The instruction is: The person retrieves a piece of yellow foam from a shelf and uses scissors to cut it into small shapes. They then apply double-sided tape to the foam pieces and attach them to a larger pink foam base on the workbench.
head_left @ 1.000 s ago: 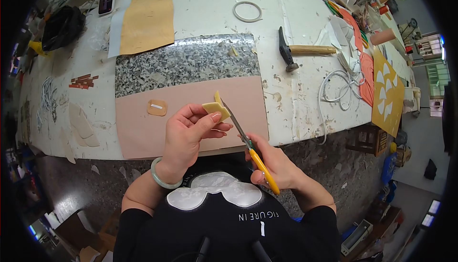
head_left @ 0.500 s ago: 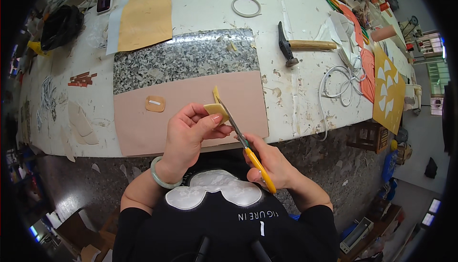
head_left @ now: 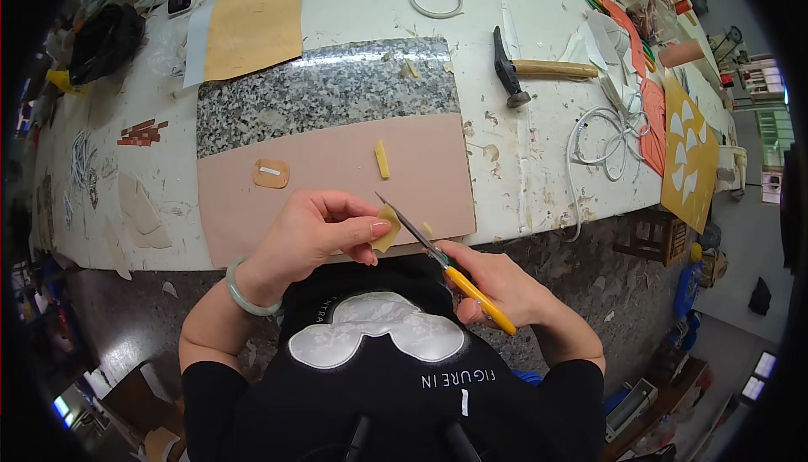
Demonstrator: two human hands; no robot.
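My left hand (head_left: 332,231) pinches a small yellowish piece of sheet material (head_left: 389,228) between thumb and fingers. In my right hand (head_left: 501,287) are scissors (head_left: 480,298) with yellow handles, their blades pointing up and left along the right edge of that piece. A tiny yellow clipping (head_left: 427,228) shows just right of the blades. Beyond my hands, a narrow yellow offcut (head_left: 382,160) lies on a pink sheet (head_left: 328,176). Left of it rests a tan rounded patch (head_left: 270,173) with a white strip on it.
Behind the pink sheet is a speckled stone slab (head_left: 328,92). A hammer (head_left: 551,68) and coiled white cord (head_left: 602,138) lie to the right. Far off are a grey ring (head_left: 436,0) and a tan sheet (head_left: 252,16). Reddish-brown strips (head_left: 143,133) sit at left.
The yellow strip at the blades now lies loose on the pink sheet. My left hand has turned the held piece, and both hands have shifted slightly; a tiny clipping has appeared beside the blades.
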